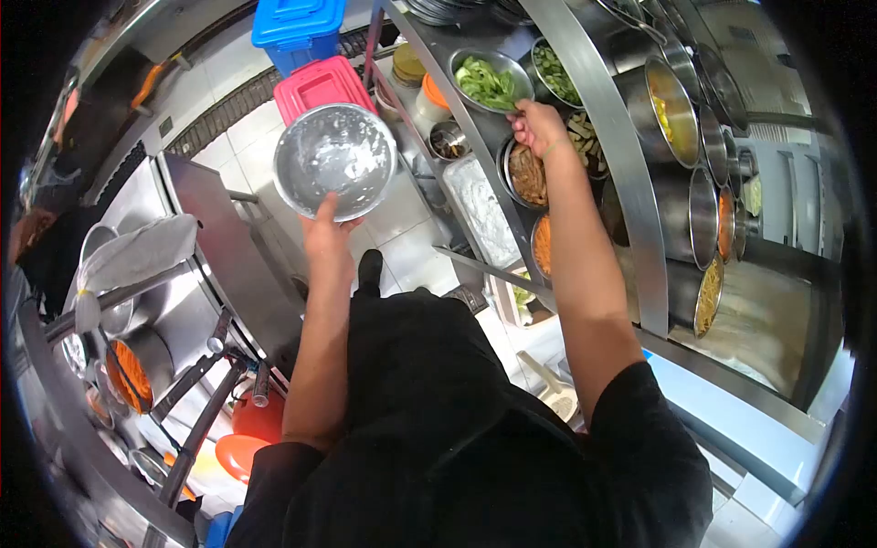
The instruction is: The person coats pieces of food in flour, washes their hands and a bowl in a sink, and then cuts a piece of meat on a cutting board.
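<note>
My left hand (328, 236) grips the near rim of a metal bowl (315, 146), its thumb over the edge. White wet-looking smears mark the inside of the bowl, which I hold above the floor. On the right, my right hand (543, 126) reaches to a steel bowl of chopped leafy greens (484, 82). Its fingertips are closed together on some greens at that bowl's near edge. Just below this hand sits a bowl of brown sliced food (528, 175). Beside it are pale cut pieces (585, 142) and a bowl of chopped green vegetable (555, 75).
A steel shelf post (630, 173) runs along my right arm, with several food bowls behind it. A tray of white stuff (482, 212) and shredded orange food (543, 245) lie lower. Pink (320, 84) and blue (297, 36) lidded bins stand ahead. A steel cabinet (228, 247) is at left.
</note>
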`<state>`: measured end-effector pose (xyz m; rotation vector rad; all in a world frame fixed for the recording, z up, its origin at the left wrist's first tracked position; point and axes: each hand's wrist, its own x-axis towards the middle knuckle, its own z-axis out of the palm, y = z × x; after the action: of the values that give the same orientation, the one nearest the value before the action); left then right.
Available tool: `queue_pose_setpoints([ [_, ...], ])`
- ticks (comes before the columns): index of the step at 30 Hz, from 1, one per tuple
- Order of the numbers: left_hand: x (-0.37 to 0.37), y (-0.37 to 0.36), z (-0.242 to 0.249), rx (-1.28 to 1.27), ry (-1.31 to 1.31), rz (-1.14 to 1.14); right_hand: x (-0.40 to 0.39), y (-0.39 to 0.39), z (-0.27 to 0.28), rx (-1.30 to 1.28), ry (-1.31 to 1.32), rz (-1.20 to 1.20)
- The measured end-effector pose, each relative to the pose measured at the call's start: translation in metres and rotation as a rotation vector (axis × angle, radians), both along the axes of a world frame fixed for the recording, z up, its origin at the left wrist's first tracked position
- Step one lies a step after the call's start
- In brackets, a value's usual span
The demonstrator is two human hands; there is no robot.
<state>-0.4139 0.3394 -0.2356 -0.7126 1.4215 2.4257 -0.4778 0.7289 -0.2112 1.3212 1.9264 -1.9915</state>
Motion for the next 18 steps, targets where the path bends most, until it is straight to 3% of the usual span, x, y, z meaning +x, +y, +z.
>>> queue_pose_setpoints([
  [3, 0.001, -0.003, -0.001, 0.01, 0.019, -0.014, -0.003, 0.023, -0.011, 0.143, -0.127, 0.118],
  [6, -0.002, -0.004, -0.002, 0.033, 0.015, -0.037, 0.021, 0.057, -0.007, 1.016, -0.127, 0.289],
  [8, -0.003, -0.005, -0.003, 0.037, 0.016, -0.052, 0.037, 0.09, -0.005, 1.244, -0.181, 0.289],
  [12, -0.014, 0.005, -0.002, 0.044, 0.073, -0.129, 0.053, 0.145, -0.021, 1.316, -0.379, 0.362],
  [18, -0.029, 0.038, -0.002, -0.037, 0.191, -0.277, 0.054, 0.195, -0.051, 1.179, -0.626, 0.533],
])
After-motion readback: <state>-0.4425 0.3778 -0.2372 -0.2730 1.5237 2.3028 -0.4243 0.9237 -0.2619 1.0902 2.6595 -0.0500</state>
